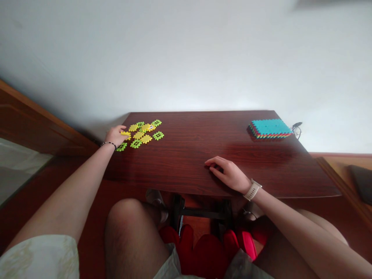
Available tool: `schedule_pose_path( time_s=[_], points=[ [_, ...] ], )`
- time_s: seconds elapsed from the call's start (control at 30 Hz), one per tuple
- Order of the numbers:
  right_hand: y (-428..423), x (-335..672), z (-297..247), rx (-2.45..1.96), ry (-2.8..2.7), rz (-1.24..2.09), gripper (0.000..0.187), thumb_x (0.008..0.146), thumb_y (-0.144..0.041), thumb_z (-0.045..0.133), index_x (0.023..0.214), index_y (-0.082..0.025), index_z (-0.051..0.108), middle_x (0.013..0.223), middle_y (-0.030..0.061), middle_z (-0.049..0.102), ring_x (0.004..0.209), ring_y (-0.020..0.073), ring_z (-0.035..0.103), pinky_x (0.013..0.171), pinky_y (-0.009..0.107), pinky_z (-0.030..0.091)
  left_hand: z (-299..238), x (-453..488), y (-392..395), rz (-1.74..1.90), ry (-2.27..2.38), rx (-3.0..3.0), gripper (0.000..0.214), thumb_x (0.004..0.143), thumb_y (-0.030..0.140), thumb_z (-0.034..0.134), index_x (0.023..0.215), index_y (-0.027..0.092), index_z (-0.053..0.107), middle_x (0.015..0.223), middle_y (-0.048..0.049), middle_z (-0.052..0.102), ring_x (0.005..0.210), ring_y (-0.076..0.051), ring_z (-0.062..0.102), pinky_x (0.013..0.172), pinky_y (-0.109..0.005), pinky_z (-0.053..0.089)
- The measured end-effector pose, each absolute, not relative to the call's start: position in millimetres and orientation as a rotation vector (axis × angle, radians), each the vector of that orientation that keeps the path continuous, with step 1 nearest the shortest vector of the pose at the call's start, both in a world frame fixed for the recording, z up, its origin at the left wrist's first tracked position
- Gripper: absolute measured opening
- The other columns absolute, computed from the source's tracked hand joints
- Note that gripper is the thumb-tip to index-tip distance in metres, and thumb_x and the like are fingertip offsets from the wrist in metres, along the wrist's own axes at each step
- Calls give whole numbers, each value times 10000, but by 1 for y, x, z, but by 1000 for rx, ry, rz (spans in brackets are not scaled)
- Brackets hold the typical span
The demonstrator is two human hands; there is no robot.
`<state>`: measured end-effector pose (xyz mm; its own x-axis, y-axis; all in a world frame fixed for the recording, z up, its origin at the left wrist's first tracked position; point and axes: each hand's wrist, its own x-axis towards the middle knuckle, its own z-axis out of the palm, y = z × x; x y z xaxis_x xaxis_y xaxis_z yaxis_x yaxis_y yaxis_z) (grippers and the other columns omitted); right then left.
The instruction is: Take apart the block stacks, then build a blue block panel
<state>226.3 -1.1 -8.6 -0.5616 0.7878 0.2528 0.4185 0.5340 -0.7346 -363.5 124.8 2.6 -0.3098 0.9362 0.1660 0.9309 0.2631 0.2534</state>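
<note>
1. Two hands are in view at a dark, wood-grain worktop (186, 155); neither is near the other.
2. The left hand (115, 135) lies at the cluster's left side, fingers curled. A yellow tile (126, 134) projects from under the fingertips. Whether it is gripped or only touched cannot be determined.
3. The right hand (228, 174) rests on the worktop near its front edge, well apart from all tiles. Its fingers are loosely curled and it holds nothing.
4. The cluster (142, 133) of loose, flat, interlocking yellow and green tiles lies on the worktop's left part. The tiles lie separately or overlap slightly.
5. A stack (270, 129) of multicoloured tiles, cyan on top, sits near the worktop's right end, well apart from the cluster.
6. A black cable (297, 130) lies just beyond the stack, past the worktop's far corner.
7. A bracelet (108, 143) circles the left wrist; a white watch (252, 190) circles the right.
</note>
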Motion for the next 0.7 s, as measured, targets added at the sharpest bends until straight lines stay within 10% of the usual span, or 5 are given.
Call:
schedule_pose_path(
  time_s=[0.27,0.47,0.7],
  points=[
    [-2,226,-9,-971,-2208,816,229,1043,-249,589,1227,-258,725,1175,82,785,1051,255,753,969,425,602,-4,-345,96,625,2306,1991,416,862,334,670,1228,159,763,1257,-110,724,1032,-246,714,1084,-393,567],
    [-2,226,-10,-974,-2217,815,224,1047,-252,590,1229,-256,719,1175,82,780,1058,255,750,984,430,603,-27,-309,58,638,2582,1698,701,994,645,513,1567,245,559,1642,-183,513,1548,-434,432,1271,-612,366],
    [-2,225,-9,-978,-2211,798,224,1044,-249,597,1225,-265,728,1170,80,781,1053,258,753,975,437,610,-33,-280,81,392,2556,1592,1007,954,856,370,1720,203,328,1805,-238,243,1663,-518,189,1287,-741,197]
  ],
)
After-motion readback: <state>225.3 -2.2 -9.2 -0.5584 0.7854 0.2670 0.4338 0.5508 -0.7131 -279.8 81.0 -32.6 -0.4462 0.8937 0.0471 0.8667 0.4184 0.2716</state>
